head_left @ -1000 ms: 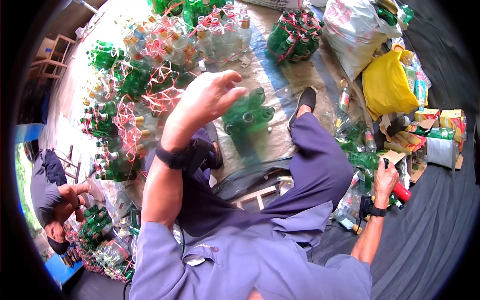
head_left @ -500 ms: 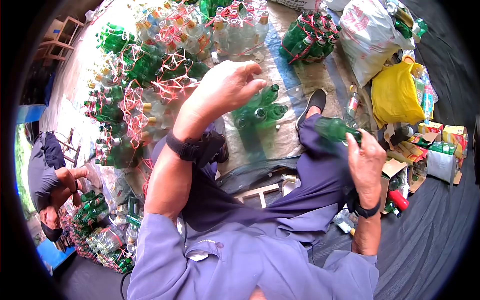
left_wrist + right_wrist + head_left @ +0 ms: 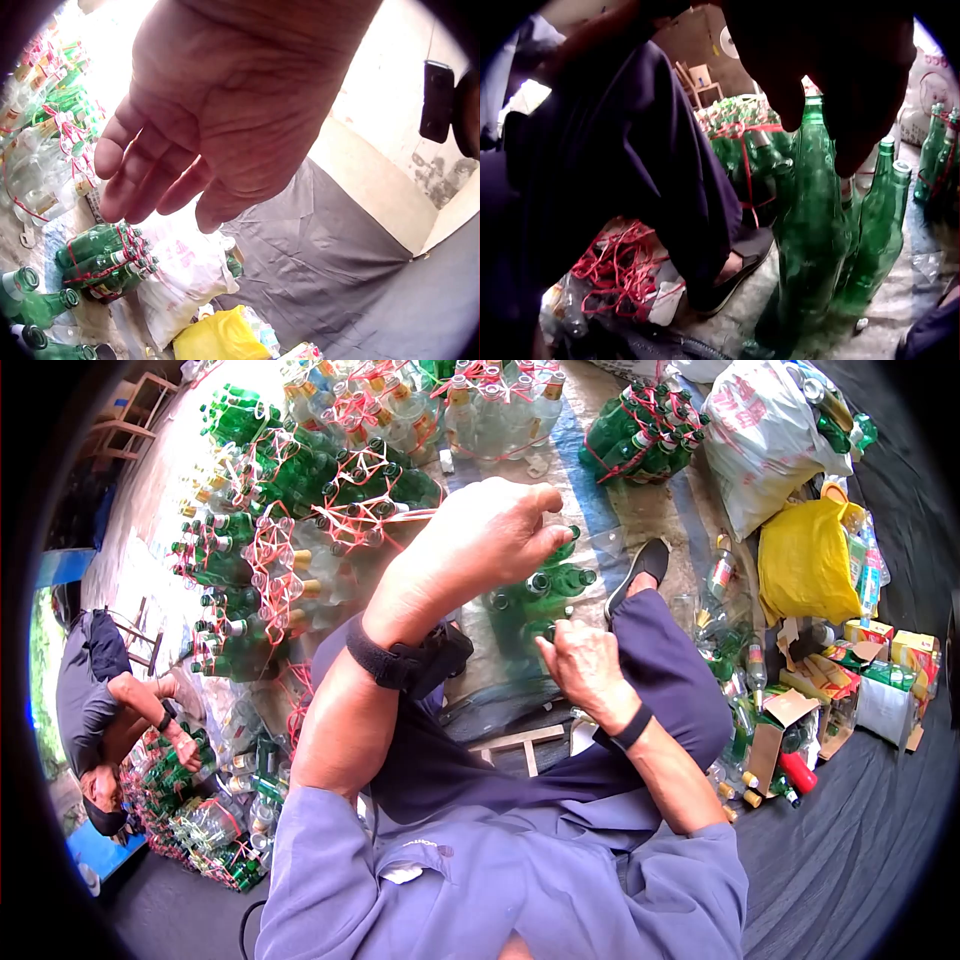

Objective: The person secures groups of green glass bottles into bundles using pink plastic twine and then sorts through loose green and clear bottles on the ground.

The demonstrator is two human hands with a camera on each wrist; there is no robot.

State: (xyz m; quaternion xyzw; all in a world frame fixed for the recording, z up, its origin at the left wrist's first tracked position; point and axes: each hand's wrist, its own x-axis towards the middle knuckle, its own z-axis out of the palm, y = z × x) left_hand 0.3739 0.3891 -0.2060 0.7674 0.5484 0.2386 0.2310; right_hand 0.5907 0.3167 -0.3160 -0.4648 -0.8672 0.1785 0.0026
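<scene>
My right hand (image 3: 590, 668) pinches a green glass bottle (image 3: 810, 225) by its neck, just below the mouth. That bottle stands upright beside a small group of loose green bottles (image 3: 560, 578) on the floor between my feet. In the right wrist view my fingers are dark and partly cover the bottle's top. My left hand (image 3: 490, 530) hovers above the far side of the group, holding nothing. Its fingers (image 3: 127, 184) hang loosely bent in the left wrist view.
Bundles of bottles tied with red string (image 3: 280, 575) crowd the left. Another tied green bundle (image 3: 640, 435) stands ahead. At right lie a white sack (image 3: 760, 445), a yellow bag (image 3: 805, 560), cardboard boxes (image 3: 790, 705) and loose bottles. Another person (image 3: 95, 690) bends over bottles at far left.
My right hand took a green bottle from the pile at right and carried it left to the group between my feet. The left hand stayed raised over the group, nearly still.
</scene>
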